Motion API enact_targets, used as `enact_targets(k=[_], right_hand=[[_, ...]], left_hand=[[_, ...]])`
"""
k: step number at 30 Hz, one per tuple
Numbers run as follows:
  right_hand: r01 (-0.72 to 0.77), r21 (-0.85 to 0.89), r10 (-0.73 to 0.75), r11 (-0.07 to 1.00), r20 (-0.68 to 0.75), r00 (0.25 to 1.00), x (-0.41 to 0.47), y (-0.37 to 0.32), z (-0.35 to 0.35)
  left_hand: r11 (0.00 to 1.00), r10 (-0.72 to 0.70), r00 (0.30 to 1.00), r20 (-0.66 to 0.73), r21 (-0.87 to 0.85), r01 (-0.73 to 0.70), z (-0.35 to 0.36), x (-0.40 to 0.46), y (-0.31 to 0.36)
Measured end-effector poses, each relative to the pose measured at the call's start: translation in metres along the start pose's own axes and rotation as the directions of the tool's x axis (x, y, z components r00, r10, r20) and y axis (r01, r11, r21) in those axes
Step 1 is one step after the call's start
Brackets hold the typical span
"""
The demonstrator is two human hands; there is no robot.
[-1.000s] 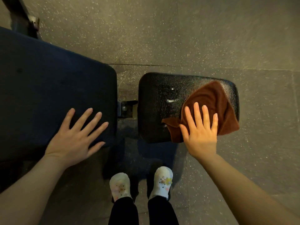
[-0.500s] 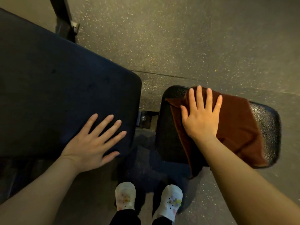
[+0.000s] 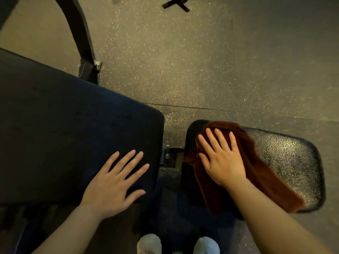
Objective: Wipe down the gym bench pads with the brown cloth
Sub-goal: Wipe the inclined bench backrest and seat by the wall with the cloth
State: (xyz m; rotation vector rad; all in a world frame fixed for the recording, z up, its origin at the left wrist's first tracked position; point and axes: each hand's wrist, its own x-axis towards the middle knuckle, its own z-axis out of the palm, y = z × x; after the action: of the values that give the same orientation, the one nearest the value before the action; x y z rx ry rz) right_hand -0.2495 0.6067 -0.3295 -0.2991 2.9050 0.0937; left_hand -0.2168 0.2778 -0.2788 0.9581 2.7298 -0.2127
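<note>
A brown cloth (image 3: 260,173) lies spread across the left half of the small black seat pad (image 3: 289,162). My right hand (image 3: 222,158) presses flat on the cloth with straight fingers, near the pad's left end. The pad's right part shows bare, shiny textured vinyl. The large dark blue bench pad (image 3: 64,136) fills the left side. My left hand (image 3: 115,182) rests flat on its near right corner, fingers spread.
A metal bracket (image 3: 169,156) joins the two pads in the gap between them. A black frame leg (image 3: 80,41) rises behind the large pad. Speckled rubber floor (image 3: 201,61) lies all around. My feet (image 3: 149,243) in white socks stand below the gap.
My right hand has slid the cloth leftward along the seat pad to its left end, baring the right part. The left hand stays on the large pad. The view has tilted up.
</note>
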Motion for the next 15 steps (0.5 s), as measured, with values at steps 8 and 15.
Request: enact_targets(k=[8, 15], right_hand=[[-0.141, 0.043, 0.142, 0.989, -0.029, 0.989, 0.006, -0.017, 0.000], [0.036, 0.074, -0.040, 0.997, 0.061, 0.997, -0.079, -0.042, 0.012]], left_hand=[[0.998, 0.008, 1.000, -0.025, 0.062, -0.006, 0.008, -0.001, -0.001], [0.997, 0.002, 0.999, -0.052, 0.076, 0.002, 0.006, 0.000, 0.003]])
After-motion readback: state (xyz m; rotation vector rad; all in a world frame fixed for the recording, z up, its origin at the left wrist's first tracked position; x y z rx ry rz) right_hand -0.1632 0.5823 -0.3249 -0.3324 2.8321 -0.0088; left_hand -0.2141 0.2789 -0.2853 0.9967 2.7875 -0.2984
